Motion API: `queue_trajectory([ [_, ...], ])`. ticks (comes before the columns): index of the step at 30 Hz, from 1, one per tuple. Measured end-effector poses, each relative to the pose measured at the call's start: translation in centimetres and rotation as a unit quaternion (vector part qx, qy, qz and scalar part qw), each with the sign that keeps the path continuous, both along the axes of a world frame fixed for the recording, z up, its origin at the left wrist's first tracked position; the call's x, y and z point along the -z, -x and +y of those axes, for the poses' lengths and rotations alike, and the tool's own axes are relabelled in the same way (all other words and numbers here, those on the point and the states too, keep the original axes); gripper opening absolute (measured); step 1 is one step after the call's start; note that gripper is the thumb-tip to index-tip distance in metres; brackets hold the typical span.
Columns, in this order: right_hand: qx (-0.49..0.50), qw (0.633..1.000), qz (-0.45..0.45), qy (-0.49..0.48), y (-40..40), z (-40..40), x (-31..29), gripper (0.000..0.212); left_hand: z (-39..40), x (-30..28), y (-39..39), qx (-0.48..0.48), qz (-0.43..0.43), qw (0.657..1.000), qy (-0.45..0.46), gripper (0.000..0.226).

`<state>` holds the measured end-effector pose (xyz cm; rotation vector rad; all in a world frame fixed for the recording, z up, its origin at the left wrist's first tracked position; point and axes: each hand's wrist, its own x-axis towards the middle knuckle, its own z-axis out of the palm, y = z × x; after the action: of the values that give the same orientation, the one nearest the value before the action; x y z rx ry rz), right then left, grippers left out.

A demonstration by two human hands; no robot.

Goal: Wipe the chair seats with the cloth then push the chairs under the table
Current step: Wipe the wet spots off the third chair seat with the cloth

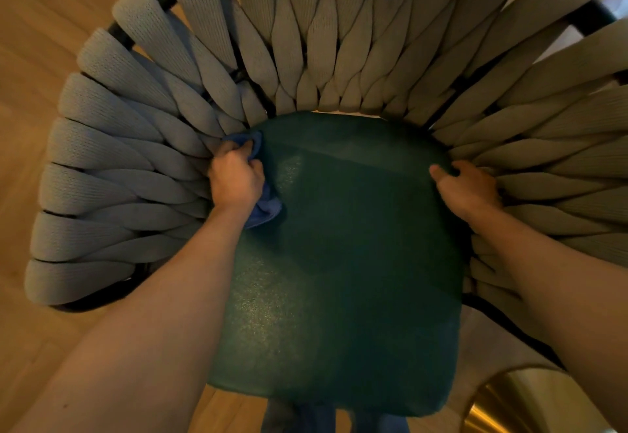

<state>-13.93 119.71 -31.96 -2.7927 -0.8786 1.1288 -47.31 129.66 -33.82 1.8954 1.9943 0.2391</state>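
A chair fills the view from above, with a dark green seat cushion ringed by a curved back of woven grey straps. My left hand grips a bunched blue cloth against the cushion's far left corner. Part of the cloth sticks out beyond my fingers and below my wrist. My right hand holds the cushion's far right edge, thumb on top and fingers curled over the side next to the straps.
Wooden floor lies to the left and behind the chair. A shiny brass-coloured round object sits at the bottom right corner. Blue trouser legs show just under the cushion's near edge.
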Motion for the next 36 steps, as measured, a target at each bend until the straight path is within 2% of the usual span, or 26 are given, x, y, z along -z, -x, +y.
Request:
queue_trajectory([
  [11, 0.002, 0.999, 0.025, -0.029, -0.4, -0.2, -1.5, 0.074, 0.7, 0.9, -4.0, -0.024, 0.002, 1.000, -0.009, 0.037],
  [22, 0.018, 0.999, 0.027, -0.028, -1.0, -0.4, -0.3, 0.080, 1.5, 0.9, -6.1, 0.006, 0.003, 1.000, -0.020, 0.038],
  [27, 0.024, 0.998, 0.036, -0.043, -0.9, -0.1, -0.9, 0.071, 2.2, 1.5, -10.2, 0.090, -0.045, 0.995, -0.021, 0.037],
  [29, 0.024, 0.998, 0.046, -0.036, -0.9, 0.0, -1.3, 0.075, 2.0, 1.8, -12.8, 0.137, -0.054, 0.989, -0.014, 0.035],
  [36, 0.064, 0.996, 0.051, -0.044, -0.7, -0.2, -1.1, 0.079, -1.0, 1.4, -21.4, 0.278, -0.128, 0.952, 0.018, 0.034],
])
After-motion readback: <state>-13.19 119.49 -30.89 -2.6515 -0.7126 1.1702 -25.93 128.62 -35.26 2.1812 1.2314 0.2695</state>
